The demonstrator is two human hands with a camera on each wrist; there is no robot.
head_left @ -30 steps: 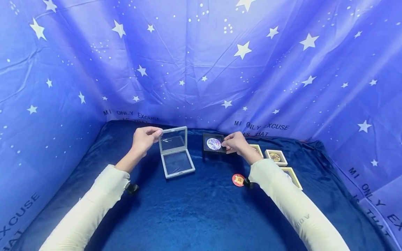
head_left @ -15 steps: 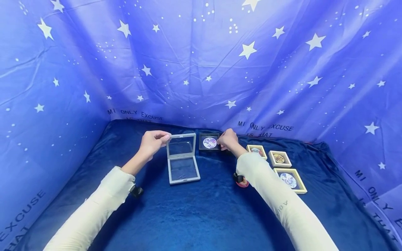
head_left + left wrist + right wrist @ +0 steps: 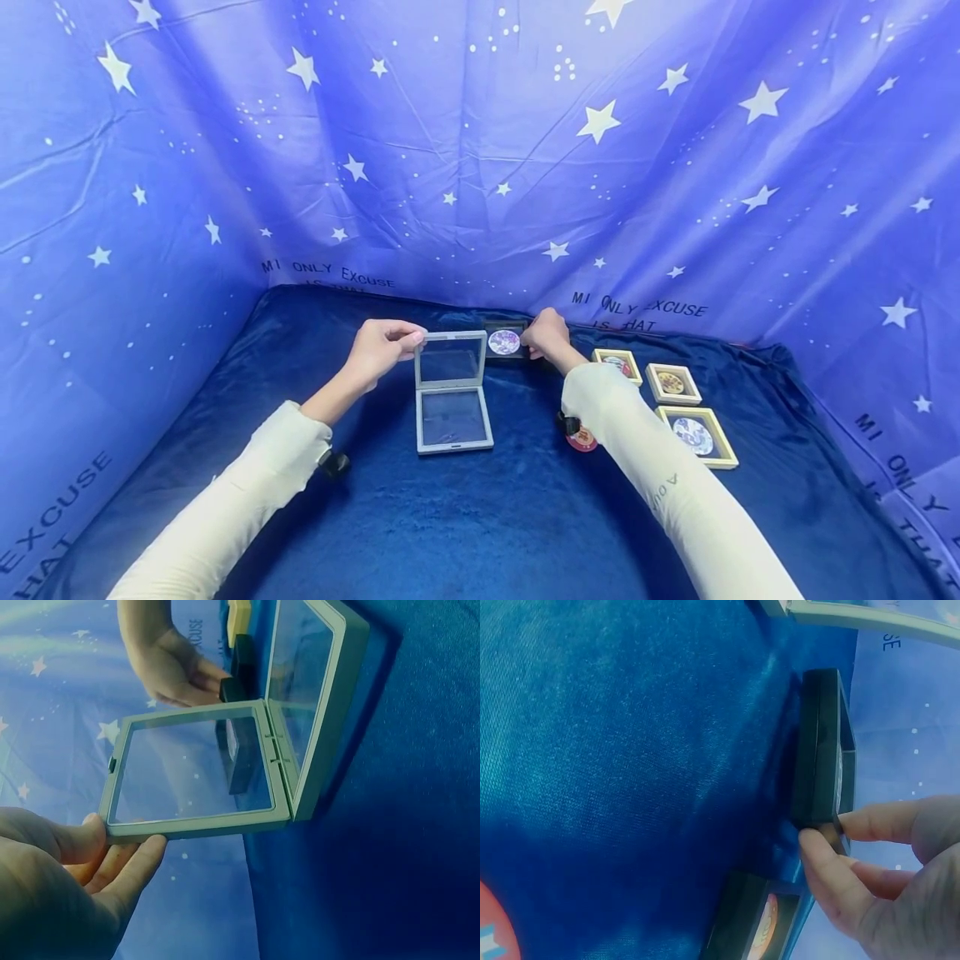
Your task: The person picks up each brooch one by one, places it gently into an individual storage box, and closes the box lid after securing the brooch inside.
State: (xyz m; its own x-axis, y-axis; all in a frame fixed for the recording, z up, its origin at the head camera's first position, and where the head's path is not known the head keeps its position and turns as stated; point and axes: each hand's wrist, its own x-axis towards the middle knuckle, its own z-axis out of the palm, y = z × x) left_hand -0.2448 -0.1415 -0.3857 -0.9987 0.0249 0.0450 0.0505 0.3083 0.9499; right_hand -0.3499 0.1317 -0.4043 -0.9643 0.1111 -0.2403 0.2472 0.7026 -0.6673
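Observation:
My left hand (image 3: pixel 378 354) pinches the upper left corner of the raised lid of a grey display frame (image 3: pixel 453 386) with clear film panes. This frame stands unfolded, its lower half on the blue cloth; in the left wrist view the thumb and fingers grip the lid's edge (image 3: pixel 187 827). Just behind it, my right hand (image 3: pixel 549 337) pinches the right side of a black display frame (image 3: pixel 495 326) that holds a round purple-and-white disc (image 3: pixel 504 342). In the right wrist view, thumb and fingers hold one end of the black frame (image 3: pixel 817 746).
Near the right forearm stand three cream-coloured frames with round discs: a small one (image 3: pixel 636 371), another (image 3: pixel 686 398) and a larger one (image 3: pixel 727 457). A red disc (image 3: pixel 583 442) lies partly under the right wrist. A second dark frame (image 3: pixel 735 919) shows in the right wrist view.
The grey frame has shifted right and toward me with my left hand. My right hand has drawn the black frame slightly left, now partly behind the grey lid. The head view has turned slightly.

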